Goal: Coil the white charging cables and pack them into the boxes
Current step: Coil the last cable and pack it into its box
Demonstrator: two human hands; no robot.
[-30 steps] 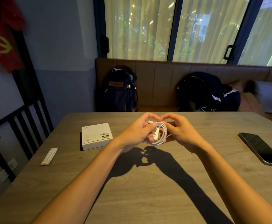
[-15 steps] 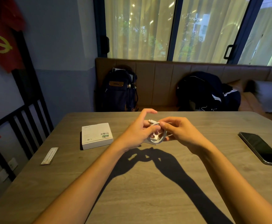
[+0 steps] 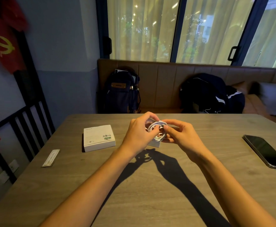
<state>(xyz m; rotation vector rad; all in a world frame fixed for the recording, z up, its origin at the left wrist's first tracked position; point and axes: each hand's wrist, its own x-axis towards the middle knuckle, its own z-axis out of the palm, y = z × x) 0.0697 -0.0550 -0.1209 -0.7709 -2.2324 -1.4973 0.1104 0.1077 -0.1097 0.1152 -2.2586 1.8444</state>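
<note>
Pinch grip of left hand (image 3: 138, 134) and right hand (image 3: 182, 137) on coiled white cable (image 3: 157, 124) between them.

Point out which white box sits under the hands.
The small box peeking out below the coiled cable that the left hand and right hand hold; the barcode-labelled box lies apart, further left.

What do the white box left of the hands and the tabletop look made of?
White box: likely matte cardboard, with sharp edges and a printed barcode label. Table: wood or wood-look laminate, matte, with grey-brown grain streaks; which one cannot be told.
</note>
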